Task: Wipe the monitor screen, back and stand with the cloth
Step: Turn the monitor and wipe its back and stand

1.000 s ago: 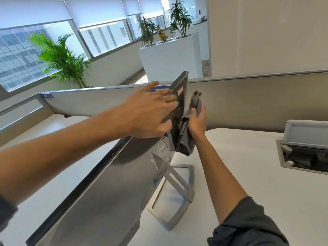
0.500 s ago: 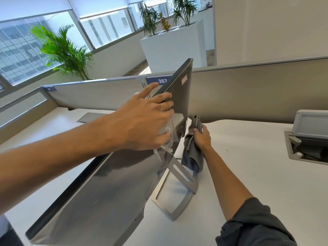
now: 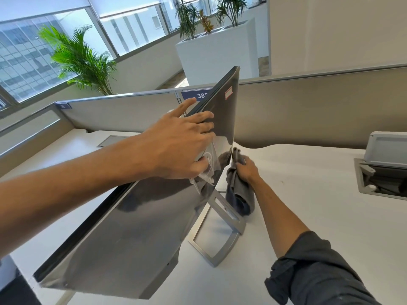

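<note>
Monitor (image 3: 141,227) mid-frame on white desk (image 3: 308,216), glossy back facing camera, panel swung edge-on toward the partition (image 3: 319,106). Risk: it balances on an open-frame stand (image 3: 220,234); a hard wipe at the far edge, judged from the lean, could twist or tip the panel, or smear the gloss. Left hand (image 3: 182,146) lies flat on the back near the upper edge, fingers straight and spread, index lifted, bracing. Right hand (image 3: 245,169), right of centre, fingers curled round a bunched grey cloth (image 3: 240,194) at the panel's lower far corner, above the stand.
</note>
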`<act>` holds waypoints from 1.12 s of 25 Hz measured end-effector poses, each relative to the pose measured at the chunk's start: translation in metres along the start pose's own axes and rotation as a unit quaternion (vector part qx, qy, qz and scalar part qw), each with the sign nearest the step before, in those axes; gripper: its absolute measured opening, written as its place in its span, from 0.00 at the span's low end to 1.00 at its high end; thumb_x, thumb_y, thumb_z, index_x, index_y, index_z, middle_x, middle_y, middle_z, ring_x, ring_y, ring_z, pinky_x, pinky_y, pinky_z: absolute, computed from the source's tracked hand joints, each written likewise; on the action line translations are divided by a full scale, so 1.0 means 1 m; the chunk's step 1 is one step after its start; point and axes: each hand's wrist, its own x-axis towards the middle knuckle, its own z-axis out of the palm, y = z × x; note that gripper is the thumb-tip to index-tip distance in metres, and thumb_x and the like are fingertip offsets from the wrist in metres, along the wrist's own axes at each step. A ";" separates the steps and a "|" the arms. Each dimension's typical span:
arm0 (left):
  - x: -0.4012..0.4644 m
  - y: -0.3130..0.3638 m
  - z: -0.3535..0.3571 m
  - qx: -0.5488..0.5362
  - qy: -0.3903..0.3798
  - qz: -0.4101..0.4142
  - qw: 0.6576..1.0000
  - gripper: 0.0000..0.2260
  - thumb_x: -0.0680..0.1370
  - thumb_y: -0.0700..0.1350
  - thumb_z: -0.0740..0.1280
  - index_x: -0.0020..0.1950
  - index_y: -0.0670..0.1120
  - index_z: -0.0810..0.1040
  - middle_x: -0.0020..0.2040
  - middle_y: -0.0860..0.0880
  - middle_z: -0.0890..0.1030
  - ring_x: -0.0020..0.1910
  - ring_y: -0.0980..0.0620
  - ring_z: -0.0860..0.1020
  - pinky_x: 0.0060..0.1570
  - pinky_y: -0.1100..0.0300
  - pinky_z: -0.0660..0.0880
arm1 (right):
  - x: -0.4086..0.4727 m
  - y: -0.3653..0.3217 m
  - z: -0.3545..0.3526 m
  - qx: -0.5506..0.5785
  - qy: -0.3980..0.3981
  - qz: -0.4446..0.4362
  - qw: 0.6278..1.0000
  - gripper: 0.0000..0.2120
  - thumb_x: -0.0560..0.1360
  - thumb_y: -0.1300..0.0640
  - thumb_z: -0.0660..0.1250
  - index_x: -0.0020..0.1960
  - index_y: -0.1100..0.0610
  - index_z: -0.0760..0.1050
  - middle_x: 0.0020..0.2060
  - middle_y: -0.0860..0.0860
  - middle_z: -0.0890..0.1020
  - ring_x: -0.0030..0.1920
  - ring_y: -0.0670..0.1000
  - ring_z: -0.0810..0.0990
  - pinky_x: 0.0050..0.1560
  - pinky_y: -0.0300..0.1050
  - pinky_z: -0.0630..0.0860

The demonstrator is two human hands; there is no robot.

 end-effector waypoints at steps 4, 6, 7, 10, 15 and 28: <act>-0.009 0.001 -0.005 0.016 0.013 -0.002 1.000 0.32 0.75 0.62 0.44 0.73 0.50 0.67 0.76 0.49 0.64 0.78 0.51 0.52 0.74 0.42 0.38 | -0.020 -0.049 -0.025 0.259 0.140 -0.046 0.955 0.17 0.80 0.54 0.61 0.68 0.54 0.71 0.60 0.54 0.78 0.58 0.56 0.78 0.60 0.49 0.74; -0.019 0.003 -0.008 0.015 0.017 -0.008 1.000 0.31 0.75 0.62 0.45 0.70 0.49 0.72 0.75 0.48 0.65 0.77 0.51 0.54 0.74 0.42 0.38 | -0.029 -0.068 -0.029 0.396 0.104 -0.071 0.910 0.13 0.78 0.54 0.64 0.62 0.52 0.75 0.54 0.52 0.81 0.52 0.52 0.81 0.53 0.45 0.78; -0.025 0.005 -0.009 0.012 0.018 -0.011 1.000 0.31 0.75 0.63 0.45 0.69 0.48 0.73 0.75 0.47 0.66 0.77 0.51 0.54 0.74 0.43 0.38 | -0.036 -0.072 -0.024 0.405 0.093 -0.082 0.906 0.13 0.77 0.53 0.66 0.61 0.50 0.76 0.52 0.50 0.82 0.50 0.50 0.81 0.52 0.44 0.78; -0.042 0.008 -0.012 0.001 0.016 -0.022 1.000 0.33 0.76 0.64 0.45 0.69 0.48 0.73 0.75 0.48 0.65 0.77 0.52 0.54 0.74 0.44 0.37 | -0.055 -0.046 0.007 0.328 0.077 -0.061 0.940 0.18 0.76 0.53 0.66 0.66 0.49 0.74 0.57 0.51 0.81 0.56 0.52 0.80 0.59 0.49 0.76; -0.065 0.018 -0.018 -0.026 0.018 -0.015 0.999 0.35 0.75 0.66 0.42 0.71 0.50 0.71 0.76 0.49 0.64 0.77 0.52 0.52 0.72 0.43 0.34 | -0.085 -0.011 0.015 0.229 0.081 0.013 0.970 0.15 0.76 0.54 0.65 0.63 0.51 0.76 0.55 0.52 0.82 0.56 0.56 0.79 0.60 0.54 0.75; -0.125 0.054 -0.012 0.022 -0.032 0.025 0.999 0.30 0.76 0.62 0.47 0.62 0.47 0.78 0.69 0.45 0.74 0.72 0.47 0.67 0.71 0.44 0.39 | -0.163 -0.017 0.032 0.119 0.125 -0.055 0.983 0.13 0.79 0.55 0.60 0.62 0.49 0.75 0.52 0.48 0.81 0.54 0.53 0.79 0.52 0.42 0.70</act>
